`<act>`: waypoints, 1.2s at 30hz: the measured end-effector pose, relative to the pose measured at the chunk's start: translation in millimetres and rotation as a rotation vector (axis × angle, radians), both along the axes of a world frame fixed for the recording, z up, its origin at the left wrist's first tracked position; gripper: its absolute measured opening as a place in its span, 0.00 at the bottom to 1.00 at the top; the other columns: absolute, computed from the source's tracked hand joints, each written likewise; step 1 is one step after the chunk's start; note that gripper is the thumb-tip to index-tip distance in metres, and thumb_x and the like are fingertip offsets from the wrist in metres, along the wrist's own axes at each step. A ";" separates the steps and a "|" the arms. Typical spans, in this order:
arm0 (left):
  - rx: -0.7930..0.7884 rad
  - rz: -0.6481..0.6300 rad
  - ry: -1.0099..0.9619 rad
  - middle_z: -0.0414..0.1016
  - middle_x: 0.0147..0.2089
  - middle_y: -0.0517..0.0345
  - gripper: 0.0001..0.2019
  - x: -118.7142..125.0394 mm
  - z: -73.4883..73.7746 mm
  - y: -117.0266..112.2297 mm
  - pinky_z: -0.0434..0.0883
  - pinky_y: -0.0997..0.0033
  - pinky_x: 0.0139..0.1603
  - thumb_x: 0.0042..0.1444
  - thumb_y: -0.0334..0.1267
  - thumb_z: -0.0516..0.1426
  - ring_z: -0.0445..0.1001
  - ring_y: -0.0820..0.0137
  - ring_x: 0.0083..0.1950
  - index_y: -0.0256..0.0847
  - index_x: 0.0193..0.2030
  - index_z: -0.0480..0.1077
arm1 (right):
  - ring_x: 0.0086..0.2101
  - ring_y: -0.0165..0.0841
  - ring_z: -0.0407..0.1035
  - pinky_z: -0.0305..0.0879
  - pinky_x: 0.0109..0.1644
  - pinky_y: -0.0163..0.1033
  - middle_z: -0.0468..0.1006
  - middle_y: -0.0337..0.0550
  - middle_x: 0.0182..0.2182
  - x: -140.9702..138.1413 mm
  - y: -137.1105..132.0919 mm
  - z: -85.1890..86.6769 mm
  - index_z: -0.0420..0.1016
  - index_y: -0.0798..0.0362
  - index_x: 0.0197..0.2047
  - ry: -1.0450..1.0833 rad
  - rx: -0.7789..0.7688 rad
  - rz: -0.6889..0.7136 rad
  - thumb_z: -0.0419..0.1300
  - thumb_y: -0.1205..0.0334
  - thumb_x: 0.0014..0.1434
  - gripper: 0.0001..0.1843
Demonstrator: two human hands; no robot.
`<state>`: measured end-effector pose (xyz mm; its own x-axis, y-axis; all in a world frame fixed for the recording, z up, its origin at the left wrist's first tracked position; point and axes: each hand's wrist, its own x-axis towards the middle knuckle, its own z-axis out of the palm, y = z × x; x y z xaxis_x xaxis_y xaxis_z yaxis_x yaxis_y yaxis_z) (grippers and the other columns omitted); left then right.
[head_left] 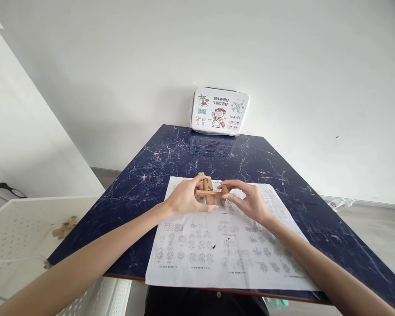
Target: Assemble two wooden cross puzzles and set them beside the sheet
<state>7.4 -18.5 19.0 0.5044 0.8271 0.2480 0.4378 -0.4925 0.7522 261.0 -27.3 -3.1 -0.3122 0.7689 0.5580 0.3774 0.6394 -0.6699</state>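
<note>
Wooden puzzle pieces point(210, 197), light brown and joined crosswise, are held up above a printed sheet point(191, 276). My left hand point(186, 196) wraps round their left side, thumb along the near edge and fingers behind. With thumb and fingertips, my right hand point(246, 198) pinches an upright wooden piece point(224, 193) at the right end of a horizontal bar. Small line drawings and text cover the sheet. Part of the pieces is hidden by my left fingers.
The dark blue marbled table point(174, 149) ends at a white wall. A white cartoon-printed case point(221, 112) leans there at the back. Left of the table, a white perforated basket point(16, 224) holds more wooden pieces point(65, 227).
</note>
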 end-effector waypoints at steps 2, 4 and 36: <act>-0.017 -0.012 -0.041 0.82 0.45 0.55 0.39 -0.5 1.7 -0.1 0.78 0.61 0.44 0.48 0.55 0.72 0.82 0.58 0.44 0.45 0.64 0.67 | 0.43 0.44 0.82 0.80 0.51 0.54 0.86 0.47 0.46 -0.4 -0.2 0.1 0.81 0.45 0.53 0.025 -0.015 0.011 0.68 0.44 0.66 0.18; -0.047 -0.018 -0.087 0.82 0.49 0.53 0.40 -1.0 3.8 -0.2 0.79 0.60 0.46 0.47 0.53 0.72 0.82 0.57 0.48 0.44 0.64 0.66 | 0.44 0.44 0.82 0.80 0.53 0.54 0.86 0.47 0.47 -0.8 -0.2 0.0 0.81 0.46 0.53 0.051 -0.035 0.030 0.69 0.46 0.66 0.18; 0.287 -0.122 0.054 0.75 0.49 0.55 0.39 -3.8 -6.5 3.0 0.76 0.57 0.46 0.54 0.55 0.70 0.76 0.61 0.43 0.51 0.68 0.59 | 0.43 0.43 0.79 0.76 0.48 0.53 0.84 0.48 0.44 -15.0 -10.9 -0.5 0.77 0.47 0.57 -0.179 0.418 0.061 0.65 0.54 0.71 0.14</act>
<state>3.6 -15.5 12.5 0.6141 0.6600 0.4327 0.3980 -0.7324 0.5524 246.0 -38.3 -3.5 -0.4695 0.4667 0.7495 0.4172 0.8654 -0.2775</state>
